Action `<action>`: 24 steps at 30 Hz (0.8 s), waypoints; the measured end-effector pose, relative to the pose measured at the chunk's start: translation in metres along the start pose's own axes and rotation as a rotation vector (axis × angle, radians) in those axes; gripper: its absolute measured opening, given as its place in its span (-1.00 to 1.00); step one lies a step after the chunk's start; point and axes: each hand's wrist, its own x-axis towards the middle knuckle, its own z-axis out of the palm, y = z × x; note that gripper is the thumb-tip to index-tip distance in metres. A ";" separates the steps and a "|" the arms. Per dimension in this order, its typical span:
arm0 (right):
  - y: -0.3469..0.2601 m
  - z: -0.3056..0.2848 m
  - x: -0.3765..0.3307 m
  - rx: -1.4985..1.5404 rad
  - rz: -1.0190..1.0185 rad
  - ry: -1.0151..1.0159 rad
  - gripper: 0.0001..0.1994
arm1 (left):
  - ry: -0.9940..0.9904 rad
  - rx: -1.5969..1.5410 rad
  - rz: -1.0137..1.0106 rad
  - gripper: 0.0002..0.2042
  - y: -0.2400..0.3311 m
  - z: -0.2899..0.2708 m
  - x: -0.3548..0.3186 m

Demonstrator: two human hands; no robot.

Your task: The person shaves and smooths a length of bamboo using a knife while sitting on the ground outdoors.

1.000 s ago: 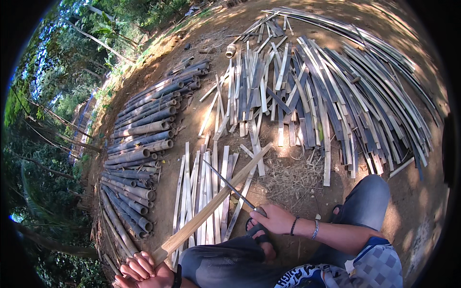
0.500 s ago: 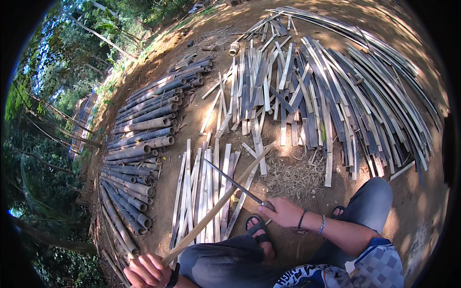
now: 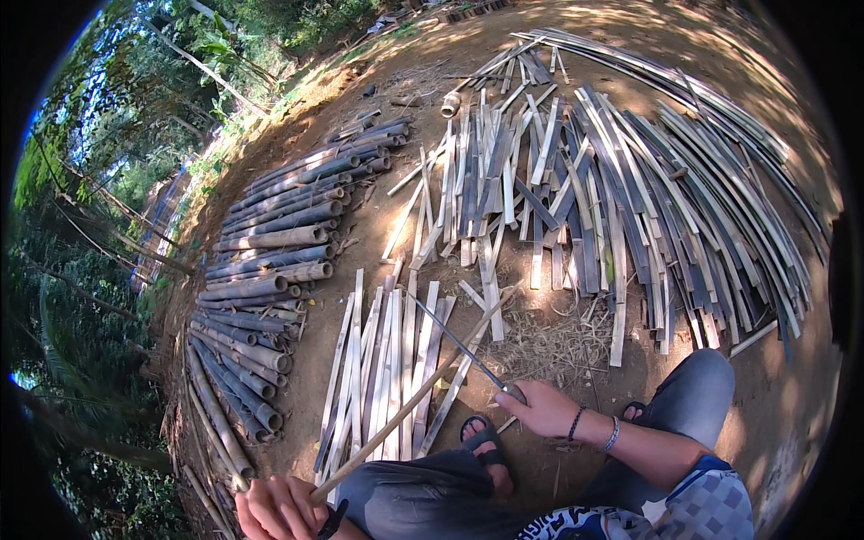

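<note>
My left hand, low at the left, is closed round the near end of a long bamboo strip. The strip slants up and away to the right, across my bent knee, with its narrow edge mostly toward me. My right hand grips the dark handle of a long, thin-bladed knife. The blade points up to the left and crosses the strip near its far part. Whether the blade touches the strip I cannot tell. Beyond the strip lies a small bundle of split bamboo strips on the ground.
Several whole bamboo poles lie stacked on the left. A broad heap of split strips spreads across the far right. Thin shavings litter the brown soil ahead of my sandalled foot. Trees border the left side.
The bamboo strip has turned, showing a narrower edge. The knife and right hand have shifted slightly right and down in the picture. The surroundings sit lower as the view tilted up.
</note>
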 end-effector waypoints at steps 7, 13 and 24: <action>-0.021 0.008 -0.014 0.117 -0.097 0.002 -0.56 | 0.229 0.383 0.157 -0.42 0.004 -0.021 0.000; -0.040 0.011 -0.029 0.119 -0.215 -0.056 -0.54 | 0.299 0.429 0.165 -0.40 0.011 -0.019 -0.003; -0.043 0.029 -0.043 0.043 -0.321 -0.108 -0.52 | 0.273 0.356 0.394 -0.38 -0.010 -0.005 -0.002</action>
